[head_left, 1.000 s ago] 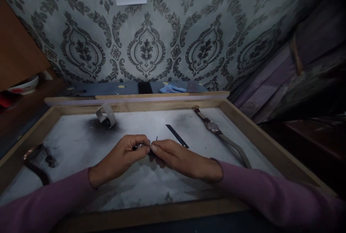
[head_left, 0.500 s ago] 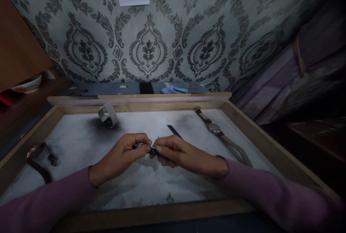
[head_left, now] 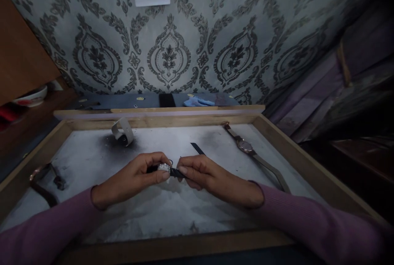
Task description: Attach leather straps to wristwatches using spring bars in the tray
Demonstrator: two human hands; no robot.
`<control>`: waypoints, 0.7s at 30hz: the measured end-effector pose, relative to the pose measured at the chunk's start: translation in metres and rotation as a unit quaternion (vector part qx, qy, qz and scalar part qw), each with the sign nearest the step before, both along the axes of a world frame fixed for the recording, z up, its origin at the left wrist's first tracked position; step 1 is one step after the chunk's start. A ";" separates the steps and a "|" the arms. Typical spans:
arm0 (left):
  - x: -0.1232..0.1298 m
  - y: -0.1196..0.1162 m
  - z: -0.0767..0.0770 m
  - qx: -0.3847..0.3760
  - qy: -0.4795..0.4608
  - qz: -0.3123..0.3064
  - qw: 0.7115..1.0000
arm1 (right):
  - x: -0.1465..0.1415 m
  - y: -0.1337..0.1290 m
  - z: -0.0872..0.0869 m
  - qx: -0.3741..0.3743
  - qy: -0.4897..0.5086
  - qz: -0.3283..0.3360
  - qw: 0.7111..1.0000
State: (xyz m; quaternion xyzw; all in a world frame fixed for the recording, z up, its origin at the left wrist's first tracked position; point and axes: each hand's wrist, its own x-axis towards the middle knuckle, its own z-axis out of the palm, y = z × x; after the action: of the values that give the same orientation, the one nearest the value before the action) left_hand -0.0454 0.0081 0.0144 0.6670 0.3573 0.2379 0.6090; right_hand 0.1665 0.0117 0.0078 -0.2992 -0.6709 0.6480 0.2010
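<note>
Pinching the round, pale-faced watch (head_left: 164, 168) between thumb and fingers, the left hand (head_left: 129, 179) meets the right hand (head_left: 206, 174), whose thumb and fingertips grip the dark strap (head_left: 175, 172) just beside the case. The work looks to be at the join of strap and case, though what the fingers do underneath is hidden; any finer handling there would probably call for a steady case and a light grip on the band. Just past the right hand, a dark, slanted strip (head_left: 197, 148) is partly covered. Farther out on the whitish, smudged surface lie a long-strapped watch (head_left: 245, 146) to the right, a pale looped band (head_left: 125, 130) at the back left and a curved brown strap (head_left: 43, 189) near the left side. A wooden frame (head_left: 184, 120) edges it all. Beyond are a blue cloth (head_left: 197, 101), a patterned wall (head_left: 168, 58) and a purple curtain (head_left: 310, 109).
</note>
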 end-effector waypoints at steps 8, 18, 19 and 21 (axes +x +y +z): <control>-0.001 0.002 0.002 -0.028 0.005 -0.003 1.000 | 0.002 -0.001 0.000 0.009 -0.015 -0.013 1.000; -0.003 0.003 0.001 -0.001 0.013 -0.014 1.000 | 0.002 -0.002 0.001 0.025 -0.016 -0.016 0.999; -0.003 0.003 0.001 -0.003 0.011 -0.015 1.000 | 0.002 -0.002 0.001 0.032 -0.018 -0.017 0.999; -0.003 0.003 0.000 -0.009 0.005 -0.017 1.000 | 0.002 -0.002 0.002 0.046 -0.023 -0.016 0.999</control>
State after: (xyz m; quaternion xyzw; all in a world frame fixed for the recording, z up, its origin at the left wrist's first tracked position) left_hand -0.0483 0.0108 0.0148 0.6685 0.3512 0.2212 0.6172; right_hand 0.1686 0.0094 0.0095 -0.3152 -0.6998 0.6058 0.2095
